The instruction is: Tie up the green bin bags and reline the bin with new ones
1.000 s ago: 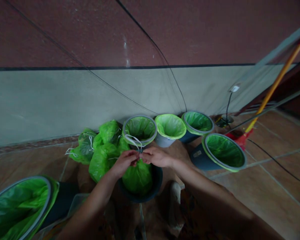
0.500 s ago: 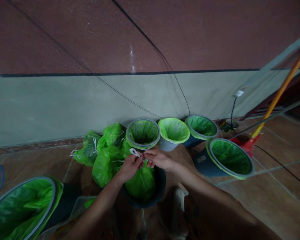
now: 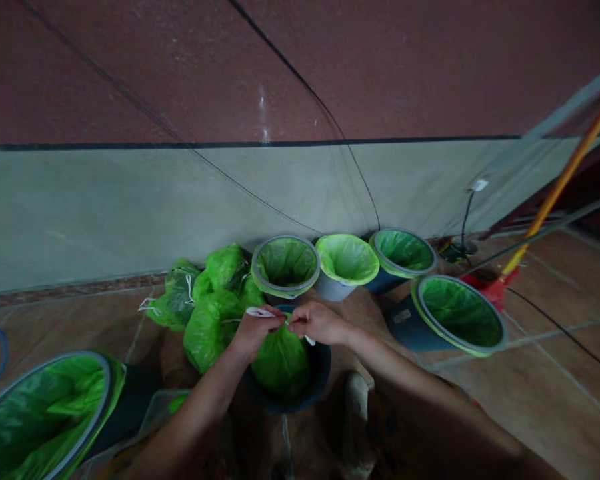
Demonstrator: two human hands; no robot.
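A green trash bag [image 3: 281,365], gathered at its top, sits inside a dark blue bin [image 3: 322,373] in front of me. Over the bag's neck, my left hand [image 3: 257,331] is closed on a white drawstring [image 3: 260,312], and a loop of it sticks out above the fingers. My right hand [image 3: 319,323] pinches the same drawstring close by, with a bit of white showing below its fingers. The two hands almost touch at the fingertips. The knot or crossing between them is too small to make out.
Several tied green bags [image 3: 213,327] lie against the wall at left. Lined bins stand along the wall, including a grey one [image 3: 286,267] and a white one [image 3: 337,290]. Another lined bin [image 3: 415,327] leans at right beside a red dustpan [image 3: 495,290]; a large one [image 3: 113,387] is near left.
My hands have drawn slightly apart, pulling on the white drawstring. The loop at my left hand now lies flatter, and white string shows below my right hand.
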